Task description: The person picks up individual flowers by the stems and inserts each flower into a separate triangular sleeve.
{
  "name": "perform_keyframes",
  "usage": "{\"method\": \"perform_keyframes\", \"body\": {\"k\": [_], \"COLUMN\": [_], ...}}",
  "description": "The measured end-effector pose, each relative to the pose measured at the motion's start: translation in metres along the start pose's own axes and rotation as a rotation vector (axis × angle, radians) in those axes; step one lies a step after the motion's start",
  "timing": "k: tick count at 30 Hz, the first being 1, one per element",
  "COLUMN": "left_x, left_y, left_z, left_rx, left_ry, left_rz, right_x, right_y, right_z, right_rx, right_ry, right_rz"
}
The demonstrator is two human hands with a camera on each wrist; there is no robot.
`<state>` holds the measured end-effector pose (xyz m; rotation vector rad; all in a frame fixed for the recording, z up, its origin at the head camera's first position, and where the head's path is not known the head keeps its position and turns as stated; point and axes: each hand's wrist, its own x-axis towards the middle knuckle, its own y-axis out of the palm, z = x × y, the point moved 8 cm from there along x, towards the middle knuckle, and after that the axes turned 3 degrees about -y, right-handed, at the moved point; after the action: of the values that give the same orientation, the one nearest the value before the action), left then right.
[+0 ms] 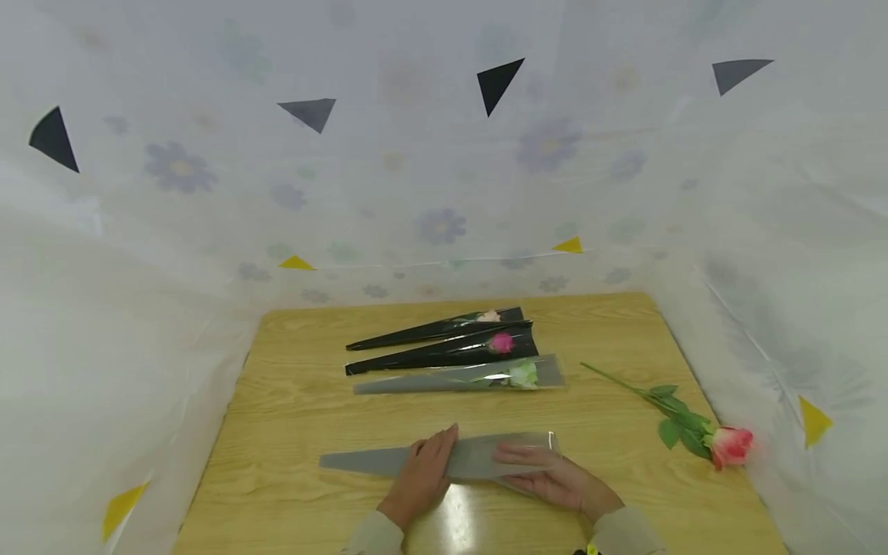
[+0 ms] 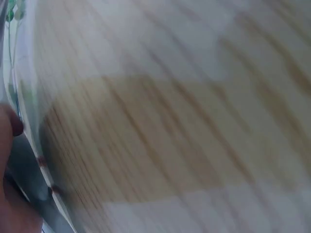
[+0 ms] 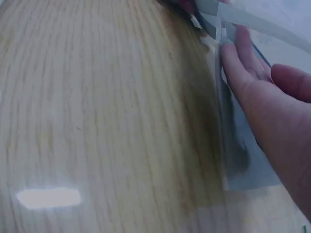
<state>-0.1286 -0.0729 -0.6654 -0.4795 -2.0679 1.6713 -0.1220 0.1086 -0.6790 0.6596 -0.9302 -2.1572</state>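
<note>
A grey flower sleeve with a clear front (image 1: 479, 460) is at the near middle of the table, its narrow end to the left and wide mouth to the right. My left hand (image 1: 425, 469) lies across its middle and holds it, fingers over the top; the left wrist view shows only part of this hand (image 2: 12, 145) at the left edge. My right hand (image 1: 548, 474) is at the wide end. In the right wrist view its straight fingers (image 3: 238, 60) reach into the sleeve's mouth behind the clear film, and the thumb (image 3: 291, 80) stays outside.
Behind are a grey sleeve with a pale green flower (image 1: 523, 375), a black sleeve with a magenta rose (image 1: 501, 343) and another with a pale peach flower (image 1: 489, 316). A loose pink rose (image 1: 730, 447) with leafy stem lies right. White patterned sheeting (image 1: 444, 177) surrounds the table (image 1: 277, 432).
</note>
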Motion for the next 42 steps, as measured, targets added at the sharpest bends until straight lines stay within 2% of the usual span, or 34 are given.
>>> {"method": "perform_keyframes", "body": {"k": [7,9,11,14,15,17,19,22,23,25,28,32,34,39,41,42], "left_x": [0.002,0.003,0.005,0.008,0.009,0.011,0.013,0.015,0.016,0.017,0.017,0.017,0.016,0.016,0.017,0.018], "left_y": [-0.002,-0.002,-0.002,-0.005,-0.007,-0.012,-0.018,-0.025,-0.027,-0.029,-0.03,-0.03,-0.029,-0.026,-0.027,-0.027], "left_z": [-0.012,-0.015,-0.018,-0.017,-0.017,-0.014,-0.012,-0.01,-0.01,-0.012,-0.014,-0.012,-0.01,-0.007,-0.005,-0.004], "left_rx": [-0.044,-0.058,-0.064,-0.064,-0.056,-0.062,-0.078,-0.128,-0.143,-0.168,-0.193,-0.22,-0.248,-0.351,-0.366,-0.364], "left_ry": [0.018,0.02,0.027,0.033,0.038,0.05,0.064,0.091,0.101,0.121,0.143,0.132,0.122,0.108,0.1,0.092], "left_rz": [0.069,0.078,0.074,0.068,0.064,0.052,0.047,0.065,0.074,0.096,0.11,0.101,0.109,0.174,0.184,0.186], "right_x": [0.01,0.014,0.017,0.014,0.012,0.007,0.005,0.004,0.004,0.003,0.003,0.003,0.003,0.008,0.009,0.01], "right_y": [0.005,0.005,0.003,-0.002,-0.001,0.003,0.011,0.031,0.037,0.048,0.059,0.064,0.063,0.064,0.068,0.07], "right_z": [-0.012,-0.014,-0.011,-0.003,0.002,0.011,0.02,0.029,0.031,0.031,0.03,0.031,0.03,0.024,0.025,0.027], "right_rx": [0.151,0.152,0.104,-0.109,-0.21,-0.5,-0.852,-1.358,-1.492,-1.669,-1.827,-1.868,-1.891,-2.021,-2.035,-2.009], "right_ry": [0.001,-0.008,-0.035,-0.084,-0.106,-0.141,-0.199,-0.331,-0.385,-0.466,-0.538,-0.579,-0.563,-0.513,-0.558,-0.586], "right_rz": [0.074,0.046,-0.018,-0.159,-0.194,-0.243,-0.252,-0.23,-0.221,-0.193,-0.16,-0.177,-0.202,-0.219,-0.211,-0.198]}}
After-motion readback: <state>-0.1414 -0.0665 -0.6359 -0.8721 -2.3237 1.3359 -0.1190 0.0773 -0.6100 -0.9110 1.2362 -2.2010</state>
